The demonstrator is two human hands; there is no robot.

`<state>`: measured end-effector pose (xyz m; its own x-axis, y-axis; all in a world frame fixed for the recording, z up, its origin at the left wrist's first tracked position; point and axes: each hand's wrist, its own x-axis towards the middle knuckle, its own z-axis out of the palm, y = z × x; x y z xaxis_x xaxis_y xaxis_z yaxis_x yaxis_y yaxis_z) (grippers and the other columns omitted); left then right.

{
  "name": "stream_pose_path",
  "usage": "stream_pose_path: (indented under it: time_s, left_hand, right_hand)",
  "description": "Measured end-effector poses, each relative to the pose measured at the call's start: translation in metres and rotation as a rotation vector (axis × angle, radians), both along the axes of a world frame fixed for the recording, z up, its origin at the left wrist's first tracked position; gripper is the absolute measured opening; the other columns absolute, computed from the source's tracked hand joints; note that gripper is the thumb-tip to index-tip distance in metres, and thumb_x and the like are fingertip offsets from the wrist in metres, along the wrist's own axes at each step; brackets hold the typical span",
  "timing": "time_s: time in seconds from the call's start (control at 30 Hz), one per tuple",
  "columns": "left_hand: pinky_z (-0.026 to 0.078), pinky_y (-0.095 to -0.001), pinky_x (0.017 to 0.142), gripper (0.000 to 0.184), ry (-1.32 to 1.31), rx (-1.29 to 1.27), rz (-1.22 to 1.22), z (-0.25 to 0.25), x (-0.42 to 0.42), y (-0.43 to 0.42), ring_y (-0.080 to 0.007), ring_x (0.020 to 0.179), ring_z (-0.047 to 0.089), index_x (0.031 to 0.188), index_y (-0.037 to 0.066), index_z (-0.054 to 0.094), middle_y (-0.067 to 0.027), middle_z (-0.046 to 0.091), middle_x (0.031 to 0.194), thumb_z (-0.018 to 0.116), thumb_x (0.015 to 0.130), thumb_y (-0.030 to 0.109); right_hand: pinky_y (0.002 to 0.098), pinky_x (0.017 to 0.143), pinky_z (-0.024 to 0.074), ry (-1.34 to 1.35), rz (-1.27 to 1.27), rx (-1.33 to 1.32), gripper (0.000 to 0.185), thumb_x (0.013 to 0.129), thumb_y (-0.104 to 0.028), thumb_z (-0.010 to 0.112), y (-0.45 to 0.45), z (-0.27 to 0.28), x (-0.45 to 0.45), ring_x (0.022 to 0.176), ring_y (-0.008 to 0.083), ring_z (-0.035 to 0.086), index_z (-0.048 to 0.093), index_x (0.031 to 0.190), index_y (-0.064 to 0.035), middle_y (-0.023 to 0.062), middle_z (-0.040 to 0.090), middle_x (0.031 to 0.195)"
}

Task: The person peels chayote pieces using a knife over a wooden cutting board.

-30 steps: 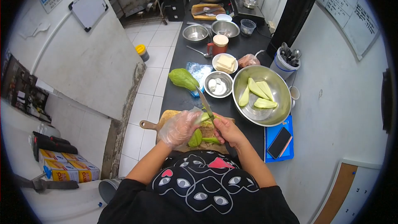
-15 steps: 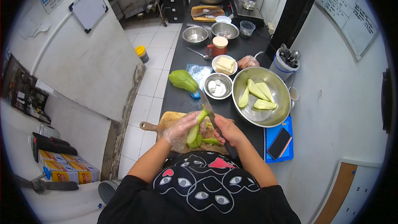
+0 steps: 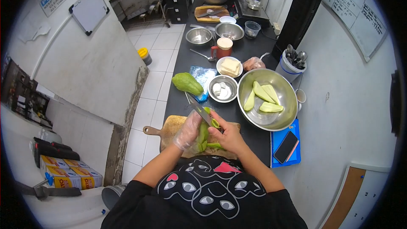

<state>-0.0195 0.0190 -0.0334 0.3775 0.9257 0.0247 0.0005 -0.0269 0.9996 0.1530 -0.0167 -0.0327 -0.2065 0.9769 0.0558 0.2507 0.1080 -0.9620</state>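
Observation:
My left hand (image 3: pixel 188 130), in a clear plastic glove, is wrapped round a pale green chayote piece (image 3: pixel 204 131) above the wooden cutting board (image 3: pixel 171 126). My right hand (image 3: pixel 229 135) grips a knife (image 3: pixel 198 108), its blade slanting up and left across the top of the piece. Green peelings (image 3: pixel 214 145) lie on the board under my hands. Beyond the board rests a whole chayote (image 3: pixel 187 83), beside a blue-and-clear plastic packet (image 3: pixel 203 74). Peeled chayote pieces (image 3: pixel 270 107) sit in the large steel bowl (image 3: pixel 275 124) to the right.
A small steel bowl (image 3: pixel 210 95) with white pieces and a white bowl of pale yellow blocks (image 3: pixel 230 66) stand past the board. Farther back are a red mug (image 3: pixel 224 51) and more steel bowls. A phone (image 3: pixel 285 147) lies on a blue folder at right.
The knife has swung left, its blade now lying flatter across the chayote piece. My right hand has moved closer to my left, and the held piece has turned more upright.

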Motion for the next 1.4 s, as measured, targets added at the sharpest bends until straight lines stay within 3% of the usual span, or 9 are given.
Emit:
stream_pose_path:
  time_s: [0.1,0.37,0.5,0.6,0.7,0.77,0.87,1.0,1.4]
  left_hand:
    - [0.04,-0.0303,0.09,0.055,0.02,0.073,0.077,0.002,0.007,-0.005,-0.0159,0.1,0.05,0.116,0.002,0.048,-0.0078,0.054,0.106,0.031,0.096,0.051]
    - [0.044,-0.0301,0.076,0.05,0.014,0.161,0.168,-0.015,0.01,-0.003,-0.0136,0.084,0.053,0.108,0.003,0.052,-0.0061,0.056,0.09,0.03,0.097,0.046]
    - [0.045,-0.0328,0.066,0.047,0.173,0.22,0.154,-0.028,0.004,0.0,-0.0164,0.072,0.055,0.104,0.003,0.053,-0.0087,0.057,0.081,0.03,0.098,0.044]
    - [0.045,-0.0353,0.061,0.048,0.431,0.506,0.128,-0.022,0.013,-0.01,-0.0198,0.065,0.056,0.1,0.002,0.053,-0.0105,0.056,0.074,0.029,0.098,0.044]
    - [0.046,-0.0364,0.058,0.051,-0.007,-0.088,0.166,-0.032,0.005,0.014,-0.0213,0.061,0.056,0.094,0.008,0.053,-0.0081,0.055,0.071,0.026,0.096,0.051]
    - [0.045,-0.0347,0.056,0.056,-0.498,-0.608,0.162,-0.03,0.001,0.025,-0.0203,0.059,0.051,0.091,0.012,0.052,-0.0051,0.05,0.066,0.025,0.092,0.061]
    - [0.044,-0.0338,0.055,0.058,-0.714,-0.837,0.064,-0.029,-0.012,0.035,-0.019,0.058,0.048,0.091,0.011,0.051,-0.0039,0.048,0.064,0.026,0.09,0.063]
    - [0.048,-0.0335,0.064,0.048,-0.933,-0.877,0.175,-0.039,-0.009,0.038,-0.0172,0.068,0.053,0.095,0.016,0.054,-0.0019,0.054,0.078,0.035,0.089,0.06]
    - [0.051,-0.0327,0.072,0.046,-0.779,-0.563,0.136,-0.015,0.004,0.024,-0.0167,0.082,0.055,0.116,0.017,0.05,-0.0015,0.053,0.097,0.053,0.085,0.051]
  right_hand:
    - [0.0264,0.086,0.0428,-0.032,0.013,0.022,0.06,0.086,-0.031,0.062,0.001,0.0,-0.004,0.107,0.0174,0.057,0.037,0.139,-0.0153,0.0161,0.051,0.13]
    - [0.0299,0.095,0.0387,0.05,0.052,0.0,0.063,0.087,-0.03,0.061,0.0,-0.001,-0.01,0.116,0.0217,0.051,0.034,0.14,-0.0103,0.0184,0.046,0.134]
    - [0.0268,0.064,0.0458,0.116,-0.004,-0.196,0.058,0.088,-0.028,0.061,-0.003,0.007,-0.01,0.074,0.0147,0.058,0.037,0.137,-0.0078,0.0126,0.061,0.102]
    - [0.0212,0.043,0.0367,0.369,-0.081,-0.409,0.049,0.09,-0.028,0.058,0.001,-0.002,-0.01,0.048,0.0065,0.045,0.041,0.132,-0.0101,0.0026,0.057,0.073]
    - [0.0197,0.036,0.0302,0.399,-0.107,-0.306,0.042,0.092,-0.03,0.055,0.0,0.007,-0.008,0.039,0.0043,0.036,0.045,0.129,-0.0132,-0.0022,0.046,0.058]
    - [0.0238,0.04,0.0367,0.106,-0.099,-0.168,0.047,0.09,-0.033,0.058,0.0,0.0,0.004,0.043,0.0079,0.043,0.044,0.13,-0.0118,0.0014,0.05,0.061]
    - [0.0308,0.052,0.0455,-0.231,-0.126,-0.022,0.051,0.086,-0.036,0.061,-0.007,-0.019,0.012,0.055,0.016,0.055,0.045,0.128,-0.0097,0.0081,0.059,0.07]
    - [0.0419,0.074,0.0483,-0.357,-0.091,-0.007,0.048,0.084,-0.041,0.06,-0.018,-0.01,0.005,0.085,0.0372,0.062,0.052,0.119,-0.0094,0.0212,0.063,0.095]
    - [0.0431,0.07,0.0488,-0.58,-0.204,0.161,0.049,0.08,-0.046,0.062,-0.014,-0.001,0.006,0.084,0.0353,0.062,0.056,0.114,-0.0118,0.0189,0.063,0.093]
